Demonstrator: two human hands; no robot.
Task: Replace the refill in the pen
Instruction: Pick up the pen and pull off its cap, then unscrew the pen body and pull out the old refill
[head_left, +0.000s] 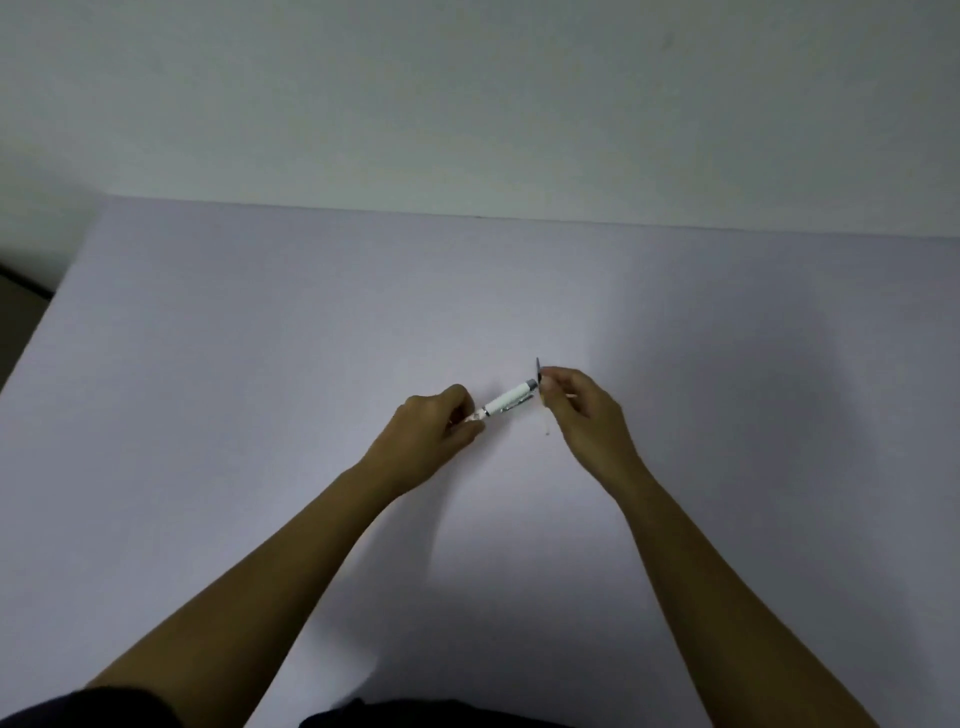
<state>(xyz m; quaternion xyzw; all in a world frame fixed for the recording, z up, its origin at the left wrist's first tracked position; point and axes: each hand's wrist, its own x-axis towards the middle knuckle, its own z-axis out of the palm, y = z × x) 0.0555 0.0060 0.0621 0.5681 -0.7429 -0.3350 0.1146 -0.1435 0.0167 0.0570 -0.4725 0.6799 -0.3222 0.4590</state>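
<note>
A white pen barrel (508, 400) with a grey end cap lies slanted just above the white table (260, 389). My left hand (434, 434) is closed around the pen's lower left end, where a clear tip section shows. My right hand (584, 410) sits just right of the pen's grey end and pinches a thin refill (544, 410) that runs roughly upright, with a dark upper end and a pale lower end. The refill's middle is hidden by my fingers.
The table's far edge (519, 218) meets a plain pale wall. Its left edge (41, 322) drops to a dark floor. Dark clothing shows at the bottom of the view.
</note>
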